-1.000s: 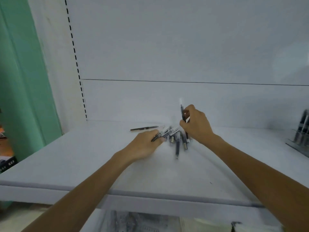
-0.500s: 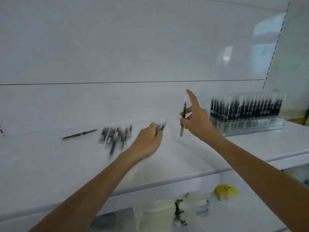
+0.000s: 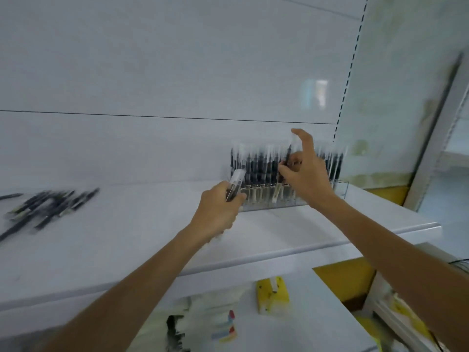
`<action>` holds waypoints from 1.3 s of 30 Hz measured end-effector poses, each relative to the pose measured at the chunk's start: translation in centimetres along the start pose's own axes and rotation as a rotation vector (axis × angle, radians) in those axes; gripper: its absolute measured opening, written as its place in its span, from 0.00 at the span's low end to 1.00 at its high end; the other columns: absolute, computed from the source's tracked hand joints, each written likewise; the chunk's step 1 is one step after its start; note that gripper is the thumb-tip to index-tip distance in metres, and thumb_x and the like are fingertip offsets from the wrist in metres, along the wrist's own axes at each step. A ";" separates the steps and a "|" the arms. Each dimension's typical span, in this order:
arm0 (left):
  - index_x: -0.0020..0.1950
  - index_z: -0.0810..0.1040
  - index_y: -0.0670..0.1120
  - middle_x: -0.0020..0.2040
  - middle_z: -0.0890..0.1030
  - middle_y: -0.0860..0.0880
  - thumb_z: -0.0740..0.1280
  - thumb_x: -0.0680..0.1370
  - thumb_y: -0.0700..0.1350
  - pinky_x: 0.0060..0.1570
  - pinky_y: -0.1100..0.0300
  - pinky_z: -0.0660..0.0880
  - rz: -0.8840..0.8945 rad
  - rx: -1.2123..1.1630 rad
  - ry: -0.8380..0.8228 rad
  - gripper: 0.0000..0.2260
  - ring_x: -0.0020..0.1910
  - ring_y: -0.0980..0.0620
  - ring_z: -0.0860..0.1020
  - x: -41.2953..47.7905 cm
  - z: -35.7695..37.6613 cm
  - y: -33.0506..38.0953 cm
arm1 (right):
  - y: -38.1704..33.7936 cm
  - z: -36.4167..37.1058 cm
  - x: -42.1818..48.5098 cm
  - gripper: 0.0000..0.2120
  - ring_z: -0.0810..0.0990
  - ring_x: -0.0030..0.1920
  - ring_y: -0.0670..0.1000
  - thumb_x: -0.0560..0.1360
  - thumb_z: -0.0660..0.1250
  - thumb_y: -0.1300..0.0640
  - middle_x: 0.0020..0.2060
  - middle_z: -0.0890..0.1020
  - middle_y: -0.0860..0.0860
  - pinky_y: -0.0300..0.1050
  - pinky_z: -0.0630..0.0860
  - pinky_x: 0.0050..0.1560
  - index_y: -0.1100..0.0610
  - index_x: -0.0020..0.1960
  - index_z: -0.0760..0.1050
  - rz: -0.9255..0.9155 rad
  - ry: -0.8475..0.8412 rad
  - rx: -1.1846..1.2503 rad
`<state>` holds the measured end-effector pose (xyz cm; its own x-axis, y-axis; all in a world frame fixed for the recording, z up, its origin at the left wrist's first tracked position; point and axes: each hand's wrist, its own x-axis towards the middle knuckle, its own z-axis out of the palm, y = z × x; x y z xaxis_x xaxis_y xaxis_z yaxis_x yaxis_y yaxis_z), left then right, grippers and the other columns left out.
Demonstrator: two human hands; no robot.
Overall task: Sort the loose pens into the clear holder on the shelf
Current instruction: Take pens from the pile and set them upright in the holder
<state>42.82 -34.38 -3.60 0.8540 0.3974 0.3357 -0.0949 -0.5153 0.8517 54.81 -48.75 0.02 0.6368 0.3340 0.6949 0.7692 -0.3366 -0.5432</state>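
One pen [image 3: 288, 155] sat pinched in my right hand [image 3: 307, 175] at the holder [image 3: 264, 200]; my left hand [image 3: 218, 212] gripped more pens [image 3: 236, 182].

Soft, even light fills my view, a pale reflection glares on the glossy back panel [image 3: 316, 94], motion blur smears the loose pens [image 3: 48, 207] at left, and straight lines bow near the edges.

Both my arms stretched forward, left hand [image 3: 218, 212] fisted round pens [image 3: 234, 185], right hand [image 3: 305, 174] higher, pinching one pen [image 3: 288, 156] upright, index finger raised.
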 end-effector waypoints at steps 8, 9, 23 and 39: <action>0.43 0.75 0.45 0.31 0.76 0.50 0.60 0.80 0.47 0.23 0.69 0.70 -0.093 0.013 0.192 0.09 0.22 0.61 0.71 0.3 3.0 0.8 | 1.8 0.2 3.5 0.35 0.82 0.37 0.51 0.75 0.67 0.64 0.45 0.78 0.55 0.49 0.82 0.40 0.49 0.74 0.52 -0.110 -0.040 0.287; 0.45 0.76 0.44 0.31 0.76 0.50 0.60 0.80 0.47 0.23 0.70 0.70 -0.111 0.023 0.218 0.09 0.24 0.59 0.72 0.3 3.0 0.8 | 1.7 0.5 3.7 0.35 0.82 0.37 0.50 0.75 0.67 0.64 0.44 0.78 0.54 0.44 0.82 0.39 0.49 0.75 0.52 -0.136 -0.050 0.292; 0.43 0.77 0.44 0.30 0.75 0.50 0.60 0.80 0.47 0.27 0.65 0.65 -0.256 0.040 0.417 0.10 0.26 0.55 0.70 -0.7 3.0 -0.3 | 1.9 3.5 2.6 0.34 0.79 0.37 0.61 0.76 0.66 0.63 0.38 0.78 0.62 0.61 0.79 0.41 0.50 0.75 0.51 -0.254 -0.336 0.104; 0.46 0.76 0.44 0.30 0.74 0.50 0.60 0.79 0.45 0.21 0.70 0.63 -0.251 -0.010 0.403 0.08 0.25 0.56 0.68 -1.1 3.5 0.6 | 2.9 3.9 2.0 0.33 0.72 0.38 0.51 0.76 0.66 0.58 0.46 0.74 0.53 0.46 0.73 0.39 0.52 0.76 0.54 -0.349 -0.196 -0.013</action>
<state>43.63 -37.73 -4.86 0.5852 0.7725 0.2465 0.0828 -0.3593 0.9295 58.50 -45.62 -1.99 0.3365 0.5914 0.7328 0.9411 -0.1841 -0.2835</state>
